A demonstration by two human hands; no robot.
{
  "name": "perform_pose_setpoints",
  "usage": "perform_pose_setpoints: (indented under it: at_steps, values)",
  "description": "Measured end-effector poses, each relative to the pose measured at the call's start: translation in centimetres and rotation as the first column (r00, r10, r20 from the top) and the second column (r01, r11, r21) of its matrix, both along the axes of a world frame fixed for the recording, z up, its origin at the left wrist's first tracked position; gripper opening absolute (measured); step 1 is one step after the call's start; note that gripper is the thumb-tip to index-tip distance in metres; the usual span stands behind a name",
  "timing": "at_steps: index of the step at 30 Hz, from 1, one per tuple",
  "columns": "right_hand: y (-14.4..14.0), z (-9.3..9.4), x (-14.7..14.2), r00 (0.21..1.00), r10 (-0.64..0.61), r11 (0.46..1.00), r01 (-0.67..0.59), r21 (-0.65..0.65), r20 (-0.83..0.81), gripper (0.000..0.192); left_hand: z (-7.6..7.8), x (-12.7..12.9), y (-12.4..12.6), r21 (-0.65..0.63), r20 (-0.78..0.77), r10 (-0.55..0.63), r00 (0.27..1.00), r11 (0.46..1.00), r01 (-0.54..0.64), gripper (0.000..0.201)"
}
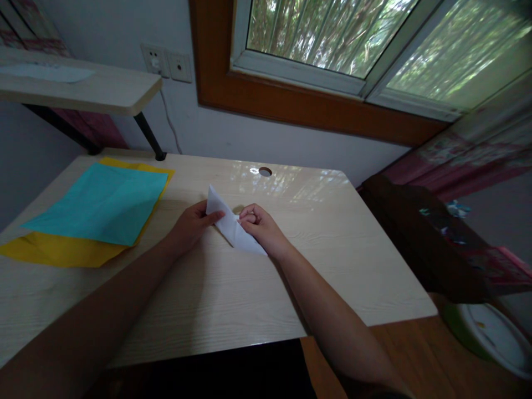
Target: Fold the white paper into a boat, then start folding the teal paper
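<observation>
A folded piece of white paper (228,221) lies on the light wooden desk (233,288), shaped like a narrow triangle with its tip pointing away from me. My left hand (189,226) pinches its left edge near the tip. My right hand (261,228) has curled fingers pressing and gripping the paper's right side. Both hands meet at the middle of the desk.
A teal paper sheet (100,205) lies on a yellow sheet (54,249) at the desk's left. A cable hole (265,172) sits near the far edge. A raised shelf (78,88) stands at back left, a dark cabinet (419,238) at right, a window above.
</observation>
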State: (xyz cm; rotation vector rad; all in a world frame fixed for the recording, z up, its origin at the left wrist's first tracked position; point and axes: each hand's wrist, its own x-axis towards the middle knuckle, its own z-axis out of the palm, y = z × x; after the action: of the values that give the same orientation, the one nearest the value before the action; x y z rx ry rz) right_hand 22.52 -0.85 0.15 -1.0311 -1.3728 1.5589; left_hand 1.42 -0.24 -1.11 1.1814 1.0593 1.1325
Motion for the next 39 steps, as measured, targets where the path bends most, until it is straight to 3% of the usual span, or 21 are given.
perform_pose_setpoints:
  at_steps: [5,9,18,23,31,35,39]
  values:
    - [-0.2,0.2,-0.1,0.999,-0.028,0.998,0.026,0.060,0.045,0.035,0.3,-0.3,0.0,0.020,-0.109,0.066,0.992,0.998,-0.064,0.040]
    - [-0.3,0.0,-0.2,0.993,0.019,0.999,-0.024,0.047,0.117,0.040,0.8,-0.2,0.0,0.031,-0.135,0.117,0.984,0.993,-0.114,0.036]
    - [-0.2,-0.9,-0.1,0.989,0.078,0.996,-0.082,0.024,0.129,0.038,0.1,-0.2,0.3,0.006,0.045,0.179,0.983,0.984,-0.179,0.030]
    - [-0.1,-0.5,0.2,0.991,0.078,0.995,-0.084,0.051,0.112,0.033,0.7,-0.2,0.3,-0.056,0.162,0.230,0.960,0.973,-0.223,0.027]
    - [1.2,-1.2,1.7,0.981,-0.160,0.973,0.139,0.185,0.106,0.036,0.9,-0.8,0.6,-0.104,0.290,0.332,0.898,0.943,-0.315,0.036]
    - [1.6,-1.1,1.7,0.950,-0.311,0.944,0.309,0.115,-0.005,0.044,0.9,-1.1,0.8,-0.111,0.310,0.342,0.887,0.940,-0.324,0.034]
    - [1.9,-0.7,1.5,0.912,-0.393,0.914,0.401,0.055,-0.116,0.051,1.0,-0.9,0.8,-0.089,0.278,0.269,0.922,0.963,-0.255,0.030]
